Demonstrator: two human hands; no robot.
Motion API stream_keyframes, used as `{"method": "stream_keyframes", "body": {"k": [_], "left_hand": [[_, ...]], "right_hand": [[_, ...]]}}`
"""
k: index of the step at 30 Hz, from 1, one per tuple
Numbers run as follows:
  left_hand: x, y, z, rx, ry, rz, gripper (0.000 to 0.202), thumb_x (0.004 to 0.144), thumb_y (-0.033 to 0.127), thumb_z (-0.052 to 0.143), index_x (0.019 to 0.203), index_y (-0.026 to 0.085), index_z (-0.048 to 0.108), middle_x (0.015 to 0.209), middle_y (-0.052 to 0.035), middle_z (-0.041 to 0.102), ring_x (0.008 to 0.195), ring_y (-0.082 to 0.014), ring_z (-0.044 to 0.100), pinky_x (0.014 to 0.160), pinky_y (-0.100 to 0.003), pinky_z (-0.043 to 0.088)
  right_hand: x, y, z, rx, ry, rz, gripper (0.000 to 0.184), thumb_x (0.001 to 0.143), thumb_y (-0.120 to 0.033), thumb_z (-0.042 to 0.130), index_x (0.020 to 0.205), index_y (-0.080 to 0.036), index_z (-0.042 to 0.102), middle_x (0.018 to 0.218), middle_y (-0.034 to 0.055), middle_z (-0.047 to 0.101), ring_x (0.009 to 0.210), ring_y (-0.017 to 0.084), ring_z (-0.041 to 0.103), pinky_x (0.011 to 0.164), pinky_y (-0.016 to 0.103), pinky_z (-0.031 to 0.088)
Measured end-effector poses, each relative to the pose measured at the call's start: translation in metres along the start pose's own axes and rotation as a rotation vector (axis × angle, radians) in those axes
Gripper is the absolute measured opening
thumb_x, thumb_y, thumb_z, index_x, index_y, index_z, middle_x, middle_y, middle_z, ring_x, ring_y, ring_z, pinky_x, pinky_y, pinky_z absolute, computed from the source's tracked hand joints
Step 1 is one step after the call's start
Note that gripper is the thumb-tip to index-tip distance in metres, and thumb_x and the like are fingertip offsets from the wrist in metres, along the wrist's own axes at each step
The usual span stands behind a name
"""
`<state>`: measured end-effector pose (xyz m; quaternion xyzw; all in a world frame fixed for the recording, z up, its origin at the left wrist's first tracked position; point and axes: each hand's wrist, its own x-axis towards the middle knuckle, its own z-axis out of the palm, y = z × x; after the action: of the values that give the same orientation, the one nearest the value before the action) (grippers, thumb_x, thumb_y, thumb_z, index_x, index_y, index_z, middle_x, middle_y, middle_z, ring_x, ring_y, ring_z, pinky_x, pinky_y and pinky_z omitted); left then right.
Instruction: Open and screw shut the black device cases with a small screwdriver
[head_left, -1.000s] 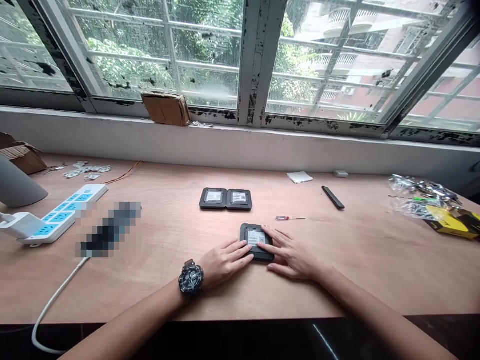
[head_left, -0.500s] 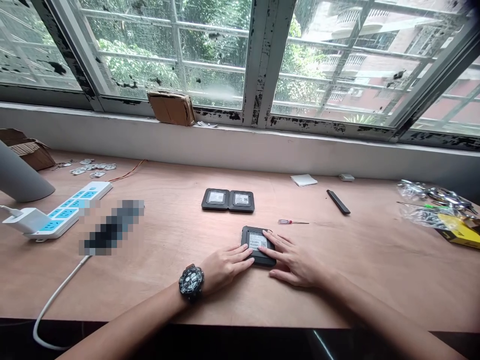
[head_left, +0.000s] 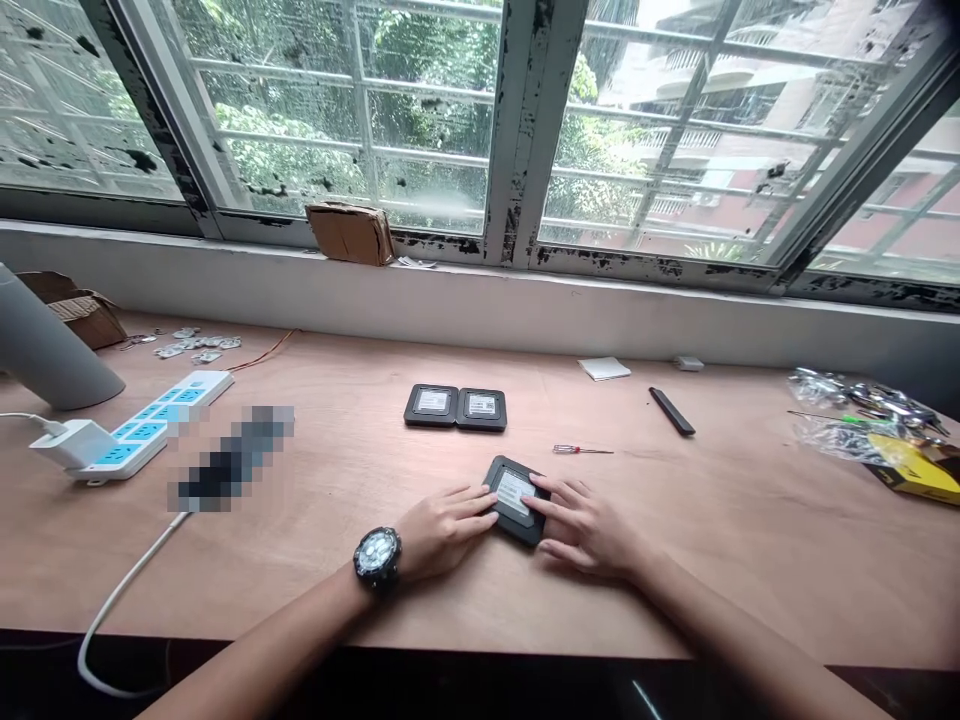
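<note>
A flat black square case (head_left: 514, 500) with a white printed label lies turned at an angle on the table. My left hand (head_left: 448, 530), a watch on its wrist, has its fingers stretched out, their tips touching the case's left edge. On the other side, my right hand (head_left: 585, 525) is spread, its fingers lying over the right part of the case and the thumb near the lower right edge. Two similar labelled black cases (head_left: 431, 402) sit side by side farther back. A small screwdriver (head_left: 581, 450) rests beyond my right hand.
On the left are a white power strip (head_left: 202, 382), a grey cylinder (head_left: 52, 340) and a pixelated dark object (head_left: 232, 460) with a white cable. A black bar (head_left: 671, 411), white paper (head_left: 604, 369) and plastic bags beside a yellow box (head_left: 919, 470) are right. Windows run behind.
The case has turned clockwise between my hands, its lower end now nearer to me. Both hands remain beside it with fingers extended. The camera view has shifted slightly.
</note>
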<state>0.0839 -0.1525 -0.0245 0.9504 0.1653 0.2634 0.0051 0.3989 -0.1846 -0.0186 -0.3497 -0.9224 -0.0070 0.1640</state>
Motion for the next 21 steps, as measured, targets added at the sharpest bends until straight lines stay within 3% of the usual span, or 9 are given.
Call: {"method": "stream_keyframes", "body": {"k": [3,8,10,14,17,21], "left_hand": [[-0.001,-0.006,-0.002,0.022,-0.003,-0.122,0.034,0.098,0.021,0.052,0.129,0.015,0.064,0.141,-0.0129,0.061,0.135,-0.0275,0.055,0.115,-0.046,0.045],[0.001,-0.010,-0.006,0.030,-0.114,-0.222,0.063,0.097,0.052,0.057,0.147,0.014,0.049,0.149,-0.0156,0.053,0.140,-0.0330,0.047,0.116,-0.051,0.040],[0.002,-0.011,-0.006,0.028,-0.140,-0.236,0.076,0.093,0.064,0.057,0.150,0.015,0.044,0.151,-0.0161,0.050,0.142,-0.0351,0.045,0.117,-0.053,0.037],[0.005,-0.011,-0.004,0.023,-0.184,-0.265,0.092,0.088,0.077,0.053,0.153,0.014,0.039,0.153,-0.0168,0.047,0.143,-0.0368,0.042,0.119,-0.054,0.031],[0.006,-0.010,-0.003,0.011,-0.185,-0.280,0.095,0.087,0.079,0.052,0.155,0.015,0.036,0.154,-0.0168,0.046,0.143,-0.0361,0.042,0.119,-0.054,0.029],[0.007,-0.010,-0.002,0.000,-0.189,-0.298,0.095,0.087,0.079,0.052,0.155,0.015,0.036,0.154,-0.0167,0.046,0.144,-0.0355,0.041,0.119,-0.053,0.029]], "right_hand": [[-0.004,0.006,0.004,-0.025,0.096,0.048,0.049,0.099,-0.036,0.056,0.147,-0.026,0.052,0.130,0.0118,0.067,0.114,0.028,0.063,0.098,0.046,0.050],[0.007,0.041,0.006,-0.141,0.308,0.377,0.043,0.104,-0.035,0.042,0.144,-0.027,0.054,0.123,0.0120,0.066,0.109,0.031,0.061,0.093,0.049,0.050],[0.014,0.059,0.006,-0.183,0.315,0.442,0.044,0.103,-0.045,0.043,0.140,-0.026,0.059,0.120,0.0132,0.065,0.104,0.032,0.061,0.089,0.049,0.051],[0.027,0.082,0.008,-0.177,0.235,0.395,0.040,0.100,-0.054,0.047,0.114,-0.028,0.074,0.114,0.0104,0.065,0.096,0.028,0.062,0.085,0.045,0.053],[0.036,0.082,0.003,-0.147,0.269,0.401,0.041,0.103,-0.051,0.043,0.099,-0.025,0.076,0.110,0.0099,0.067,0.094,0.027,0.064,0.081,0.043,0.052],[0.047,0.066,-0.013,0.014,0.526,0.486,0.038,0.104,-0.049,0.045,0.101,-0.021,0.070,0.104,0.0105,0.071,0.088,0.025,0.065,0.082,0.043,0.050]]}}
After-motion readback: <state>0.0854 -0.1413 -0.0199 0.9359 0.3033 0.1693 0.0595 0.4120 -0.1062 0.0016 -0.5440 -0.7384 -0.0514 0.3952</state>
